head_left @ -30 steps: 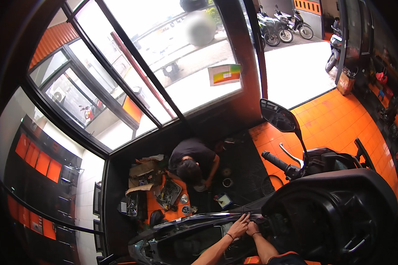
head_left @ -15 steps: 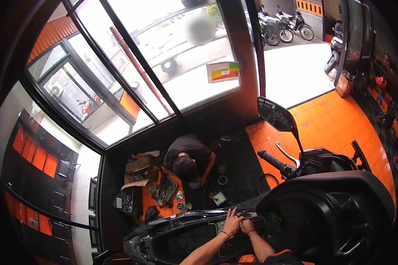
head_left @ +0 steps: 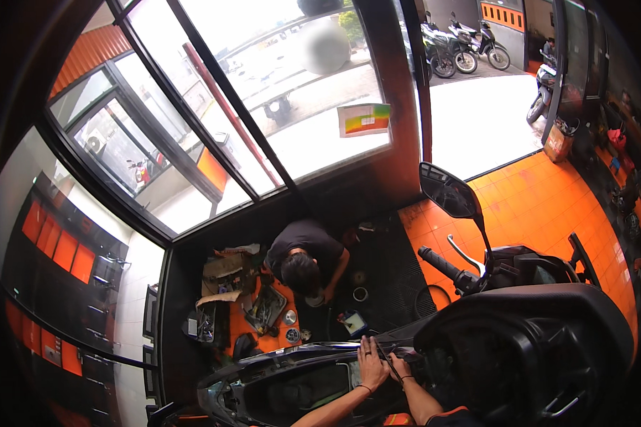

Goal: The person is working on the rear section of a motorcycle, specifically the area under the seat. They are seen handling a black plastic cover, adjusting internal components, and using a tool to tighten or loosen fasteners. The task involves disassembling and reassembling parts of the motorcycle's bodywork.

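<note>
The workshop has an orange tiled floor (head_left: 520,188), a black mat (head_left: 388,245) and tall, dark-framed windows (head_left: 320,85); a co-worker (head_left: 310,245) crouches on the mat. Along the mat's near edge stands the scooter (head_left: 509,338), black, its long body uncovered. The left hand (head_left: 371,366) lies outstretched on its far rim; the right hand (head_left: 400,367), adjacent, is curled, its grip indeterminable.

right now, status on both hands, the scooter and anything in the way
Left hand on scooter, fingers extended. Right hand curled close beside it, grip unclear. Scooter's open cavity lies left of both. Co-worker crouched beyond, blocking neither hand.
</note>
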Action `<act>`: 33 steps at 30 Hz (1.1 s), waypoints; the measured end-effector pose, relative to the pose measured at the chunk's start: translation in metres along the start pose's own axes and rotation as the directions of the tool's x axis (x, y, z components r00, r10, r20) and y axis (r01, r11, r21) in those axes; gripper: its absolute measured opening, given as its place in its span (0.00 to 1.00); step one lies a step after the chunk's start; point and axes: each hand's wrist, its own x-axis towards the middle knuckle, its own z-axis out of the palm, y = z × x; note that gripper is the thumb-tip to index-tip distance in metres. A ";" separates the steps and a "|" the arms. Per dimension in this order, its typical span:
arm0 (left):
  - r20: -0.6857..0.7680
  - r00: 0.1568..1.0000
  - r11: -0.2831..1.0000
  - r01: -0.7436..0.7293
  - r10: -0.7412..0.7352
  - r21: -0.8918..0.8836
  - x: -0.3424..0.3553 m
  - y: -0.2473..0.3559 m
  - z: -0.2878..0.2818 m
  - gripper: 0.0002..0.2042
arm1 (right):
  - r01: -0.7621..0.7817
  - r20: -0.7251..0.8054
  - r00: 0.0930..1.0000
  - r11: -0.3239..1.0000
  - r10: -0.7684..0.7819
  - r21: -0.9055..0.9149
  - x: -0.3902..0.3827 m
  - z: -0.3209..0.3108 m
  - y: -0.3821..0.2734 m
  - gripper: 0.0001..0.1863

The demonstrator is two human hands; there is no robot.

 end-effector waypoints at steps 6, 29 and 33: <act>0.372 0.917 0.964 0.214 -0.144 -0.155 0.002 -0.022 0.044 0.36 | 0.024 0.046 0.999 0.999 -0.022 -0.032 0.010 0.001 0.007 0.13; 0.462 0.821 0.860 0.467 -0.337 -0.203 0.006 0.005 0.026 0.38 | 0.088 0.117 0.990 0.996 -0.084 -0.026 0.010 -0.018 0.008 0.17; 0.208 0.977 0.999 -0.046 0.044 0.003 0.005 -0.008 0.021 0.26 | 0.082 0.113 0.991 0.992 -0.071 -0.093 0.017 -0.011 0.008 0.15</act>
